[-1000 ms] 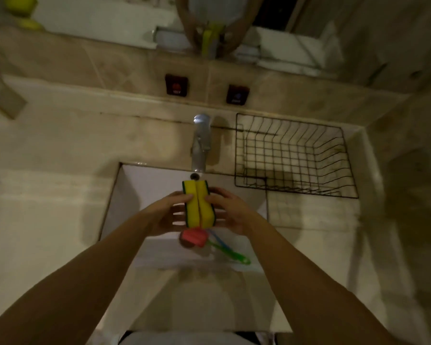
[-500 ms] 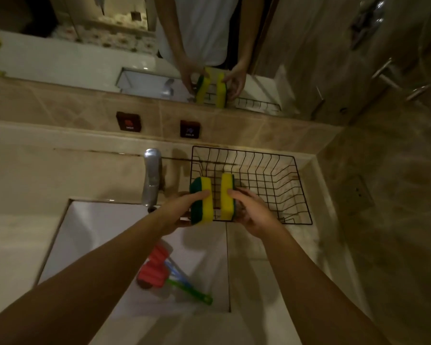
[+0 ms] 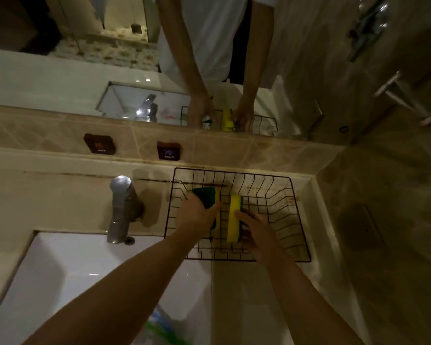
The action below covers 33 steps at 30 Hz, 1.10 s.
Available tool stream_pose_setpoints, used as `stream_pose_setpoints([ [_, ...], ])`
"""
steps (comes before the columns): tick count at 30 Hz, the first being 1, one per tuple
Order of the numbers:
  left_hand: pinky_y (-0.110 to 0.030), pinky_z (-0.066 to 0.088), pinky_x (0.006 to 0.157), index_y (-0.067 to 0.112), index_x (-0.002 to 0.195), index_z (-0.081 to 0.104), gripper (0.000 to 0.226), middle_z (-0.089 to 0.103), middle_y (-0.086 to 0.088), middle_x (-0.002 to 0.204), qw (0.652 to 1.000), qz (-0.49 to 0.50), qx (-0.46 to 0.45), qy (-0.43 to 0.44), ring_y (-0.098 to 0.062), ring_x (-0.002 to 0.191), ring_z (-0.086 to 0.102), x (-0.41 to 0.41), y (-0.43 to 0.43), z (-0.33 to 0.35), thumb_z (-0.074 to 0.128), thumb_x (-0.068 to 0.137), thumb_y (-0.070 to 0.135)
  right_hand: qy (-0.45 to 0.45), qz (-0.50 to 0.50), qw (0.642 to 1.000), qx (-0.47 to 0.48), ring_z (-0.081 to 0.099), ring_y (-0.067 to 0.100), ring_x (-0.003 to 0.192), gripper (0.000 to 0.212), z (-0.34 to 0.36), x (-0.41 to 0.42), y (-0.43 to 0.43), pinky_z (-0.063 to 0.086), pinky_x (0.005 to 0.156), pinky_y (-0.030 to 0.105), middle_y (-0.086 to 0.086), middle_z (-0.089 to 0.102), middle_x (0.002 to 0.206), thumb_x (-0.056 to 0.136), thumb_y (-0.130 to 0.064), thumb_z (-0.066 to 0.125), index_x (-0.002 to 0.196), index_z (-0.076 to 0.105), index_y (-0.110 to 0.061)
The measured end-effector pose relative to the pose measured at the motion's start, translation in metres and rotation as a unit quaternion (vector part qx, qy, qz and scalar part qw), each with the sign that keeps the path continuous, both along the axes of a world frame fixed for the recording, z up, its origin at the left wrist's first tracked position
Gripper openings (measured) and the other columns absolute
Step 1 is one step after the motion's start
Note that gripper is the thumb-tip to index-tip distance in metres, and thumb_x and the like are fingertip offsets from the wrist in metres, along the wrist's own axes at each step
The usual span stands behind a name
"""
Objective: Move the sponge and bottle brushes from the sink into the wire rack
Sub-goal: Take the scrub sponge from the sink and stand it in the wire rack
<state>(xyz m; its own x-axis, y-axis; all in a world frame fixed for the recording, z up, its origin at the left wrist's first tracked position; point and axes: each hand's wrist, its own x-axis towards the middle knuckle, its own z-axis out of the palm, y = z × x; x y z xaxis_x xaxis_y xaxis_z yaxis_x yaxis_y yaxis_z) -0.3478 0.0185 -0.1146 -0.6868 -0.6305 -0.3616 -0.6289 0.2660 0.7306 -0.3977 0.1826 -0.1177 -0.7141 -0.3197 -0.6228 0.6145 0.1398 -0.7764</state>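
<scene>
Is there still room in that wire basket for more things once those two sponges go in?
Yes. The wire rack's right half, beyond the right hand, is bare. Its left-centre is crowded: the left hand and right hand each hold a sponge there. Bare counter lies left of the faucet.

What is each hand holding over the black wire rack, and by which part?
Left hand grips one yellow-and-green sponge by its green scouring side; right hand holds another sponge by its near end.

rack [image 3: 294, 210]: thin dark metal wire
sponge [image 3: 235, 215]: yellow foam, green scouring face (rough-looking)
tap [image 3: 121, 207]: brushed metal, dull
sink [image 3: 67, 277]: glossy white ceramic
</scene>
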Motion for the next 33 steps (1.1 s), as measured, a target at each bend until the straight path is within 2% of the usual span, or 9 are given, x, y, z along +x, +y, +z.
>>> stream_pose_setpoints([
  [4,-0.046,0.055,0.083,0.015,0.143,0.022,0.079,0.044,-0.021,0.134,0.979,-0.1,-0.162,-0.066,-0.037,0.11,0.058,-0.024,-0.003,-0.01,0.064,0.083,0.046,-0.03,-0.02,0.999,-0.022,0.074,0.025,0.082,0.039,-0.013,-0.013,0.002,0.057,0.058,0.033,0.003,0.078,0.09,0.068,-0.029,0.082,0.104,0.067,-0.028],
  [8,-0.044,0.053,0.08,0.02,0.146,0.019,0.081,0.029,-0.02,0.144,0.956,-0.136,-0.221,-0.136,-0.038,0.114,0.052,-0.042,-0.01,-0.024,0.064,0.084,0.044,-0.049,-0.016,0.997,-0.055,0.073,0.023,0.079,0.051,-0.023,-0.02,0.008,0.058,0.063,0.038,-0.003,0.079,0.077,0.055,-0.032,0.082,0.103,0.066,-0.026],
  [11,-0.043,0.052,0.083,0.018,0.146,0.017,0.086,0.026,-0.02,0.147,0.95,-0.131,-0.231,-0.168,-0.039,0.122,0.046,-0.053,-0.012,-0.035,0.067,0.082,0.044,-0.064,-0.013,0.995,-0.072,0.074,0.022,0.079,0.05,-0.028,-0.023,0.011,0.059,0.067,0.041,-0.001,0.08,0.083,0.056,-0.03,0.082,0.103,0.066,-0.026],
  [16,-0.038,0.052,0.07,0.012,0.141,0.021,0.081,0.034,-0.02,0.141,0.946,-0.138,-0.25,-0.155,-0.036,0.107,0.06,-0.06,-0.017,-0.049,0.067,0.082,0.043,-0.071,-0.016,0.995,-0.072,0.074,0.022,0.077,0.049,-0.032,-0.025,0.011,0.058,0.063,0.041,0.0,0.079,0.082,0.059,-0.027,0.08,0.106,0.066,-0.025],
  [19,-0.039,0.053,0.072,0.007,0.14,0.024,0.069,0.037,-0.022,0.14,0.943,-0.15,-0.26,-0.143,-0.036,0.104,0.062,-0.059,-0.017,-0.052,0.062,0.088,0.032,-0.07,-0.02,0.995,-0.067,0.073,0.024,0.083,0.052,-0.033,-0.023,0.01,0.058,0.064,0.04,0.0,0.08,0.086,0.058,-0.028,0.081,0.108,0.066,-0.025],
  [22,-0.041,0.052,0.08,0.004,0.143,0.021,0.067,0.03,-0.022,0.146,0.939,-0.168,-0.256,-0.159,-0.038,0.111,0.058,-0.059,-0.016,-0.051,0.057,0.092,0.029,-0.066,-0.015,0.996,-0.059,0.072,0.026,0.086,0.054,-0.031,-0.02,0.006,0.058,0.062,0.039,0.003,0.079,0.09,0.056,-0.029,0.082,0.107,0.068,-0.024],
  [27,-0.042,0.049,0.089,0.003,0.149,0.013,0.077,0.007,-0.021,0.158,0.942,-0.171,-0.197,-0.212,-0.04,0.124,0.045,-0.049,-0.009,-0.027,0.048,0.094,0.044,-0.059,0.003,0.997,-0.048,0.075,0.02,0.077,0.046,-0.02,-0.02,-0.004,0.059,0.058,0.035,0.0,0.08,0.088,0.057,-0.03,0.083,0.101,0.069,-0.028],
  [30,-0.042,0.048,0.092,0.006,0.141,0.033,0.059,0.031,-0.021,0.148,0.935,-0.212,-0.251,-0.132,-0.038,0.12,0.047,-0.028,-0.012,-0.012,0.055,0.091,0.029,-0.039,0.008,0.999,-0.022,0.075,0.02,0.082,0.048,-0.013,-0.024,-0.016,0.058,0.059,0.032,0.0,0.079,0.093,0.06,-0.032,0.084,0.105,0.068,-0.029],
  [33,-0.042,0.044,0.098,0.015,0.127,0.049,0.041,0.052,-0.012,0.13,0.928,-0.188,-0.317,-0.057,-0.032,0.117,0.046,-0.001,-0.025,-0.005,0.053,0.089,0.031,-0.005,0.017,1.0,0.014,0.071,0.025,0.095,0.05,-0.006,-0.031,-0.038,0.058,0.061,0.033,0.003,0.071,0.11,0.071,-0.028,0.081,0.117,0.061,-0.025],
])
